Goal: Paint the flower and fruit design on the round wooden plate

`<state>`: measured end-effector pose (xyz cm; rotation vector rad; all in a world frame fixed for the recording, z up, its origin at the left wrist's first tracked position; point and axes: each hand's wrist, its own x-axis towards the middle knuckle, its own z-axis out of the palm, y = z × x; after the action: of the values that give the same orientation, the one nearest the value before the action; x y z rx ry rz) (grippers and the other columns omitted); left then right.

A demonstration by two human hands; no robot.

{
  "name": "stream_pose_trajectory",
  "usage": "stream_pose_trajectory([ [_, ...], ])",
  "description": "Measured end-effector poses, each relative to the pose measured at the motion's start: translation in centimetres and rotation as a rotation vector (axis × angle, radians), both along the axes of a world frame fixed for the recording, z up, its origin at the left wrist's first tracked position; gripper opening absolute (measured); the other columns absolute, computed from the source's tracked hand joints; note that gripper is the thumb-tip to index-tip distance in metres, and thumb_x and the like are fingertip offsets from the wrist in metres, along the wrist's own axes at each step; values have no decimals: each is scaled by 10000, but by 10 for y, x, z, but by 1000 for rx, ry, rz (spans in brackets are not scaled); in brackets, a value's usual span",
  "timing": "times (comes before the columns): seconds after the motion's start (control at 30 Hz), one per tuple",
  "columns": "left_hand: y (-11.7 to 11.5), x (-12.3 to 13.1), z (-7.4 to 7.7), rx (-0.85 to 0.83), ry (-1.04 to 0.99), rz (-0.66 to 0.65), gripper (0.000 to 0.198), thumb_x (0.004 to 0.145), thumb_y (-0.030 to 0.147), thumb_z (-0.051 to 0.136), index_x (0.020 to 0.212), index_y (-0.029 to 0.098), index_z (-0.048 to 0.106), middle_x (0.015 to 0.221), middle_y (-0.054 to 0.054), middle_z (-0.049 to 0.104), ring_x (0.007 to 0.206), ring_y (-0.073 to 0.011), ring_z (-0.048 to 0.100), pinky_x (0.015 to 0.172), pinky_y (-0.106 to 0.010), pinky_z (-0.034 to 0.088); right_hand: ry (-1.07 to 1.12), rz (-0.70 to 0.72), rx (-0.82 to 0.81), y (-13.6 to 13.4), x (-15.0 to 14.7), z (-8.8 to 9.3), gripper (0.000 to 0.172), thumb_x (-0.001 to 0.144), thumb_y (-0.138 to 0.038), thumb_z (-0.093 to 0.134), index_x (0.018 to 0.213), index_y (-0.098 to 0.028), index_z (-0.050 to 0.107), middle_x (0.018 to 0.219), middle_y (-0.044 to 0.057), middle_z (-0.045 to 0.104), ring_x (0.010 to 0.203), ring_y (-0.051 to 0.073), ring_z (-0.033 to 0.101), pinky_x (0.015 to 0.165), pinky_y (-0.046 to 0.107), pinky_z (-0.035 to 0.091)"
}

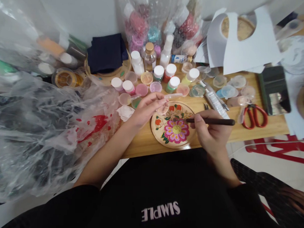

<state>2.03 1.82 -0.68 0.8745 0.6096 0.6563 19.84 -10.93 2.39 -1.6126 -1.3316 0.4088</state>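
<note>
A round wooden plaque (pixel 153 131) lies at the table's front edge, with a pink flower, orange fruits and green leaves painted on it. My left hand (pixel 148 108) is closed on a small clear plastic cup (pixel 163 109) with its lid flipped up, over the plaque's upper left. My right hand (pixel 211 130) grips a dark-handled brush (pixel 217 121), held nearly level over the plaque's right side. The brush tip points left above the pattern; whether it touches the surface I cannot tell.
Behind the plaque stand several small paint cups (pixel 155 87) and white-capped jars (pixel 169 71). To the right lie a silver tube (pixel 215 101), red-handled scissors (pixel 255 116) and a phone (pixel 276 91). Plastic sheeting (pixel 52 133) with red stains spreads on the left. Another person's hand (pixel 295 199) shows at lower right.
</note>
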Motion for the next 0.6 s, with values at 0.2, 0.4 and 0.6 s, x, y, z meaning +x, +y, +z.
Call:
stream_pose_trajectory([
  [0.2,0,0,2,-14,7,7,472,663,564,905,842,188,682,805,18,700,713,-84,618,685,-241,486,14,-16,10,0,-1,0,150,949,-262,640,805,-236,671,665,-22,706,512,114,635,469,243,465],
  [0.4,-1,1,3,-14,25,7,484,661,573,901,837,189,664,819,13,705,713,-90,621,693,-250,497,21,-27,21,0,-1,-4,144,960,-298,643,835,-237,681,695,-12,729,548,124,661,493,252,479],
  [0.6,0,0,2,-7,29,5,485,663,582,896,842,195,663,827,11,698,727,-99,621,695,-256,494,4,-30,27,0,0,-8,137,951,-294,652,830,-240,685,685,-12,721,539,135,662,500,272,492],
])
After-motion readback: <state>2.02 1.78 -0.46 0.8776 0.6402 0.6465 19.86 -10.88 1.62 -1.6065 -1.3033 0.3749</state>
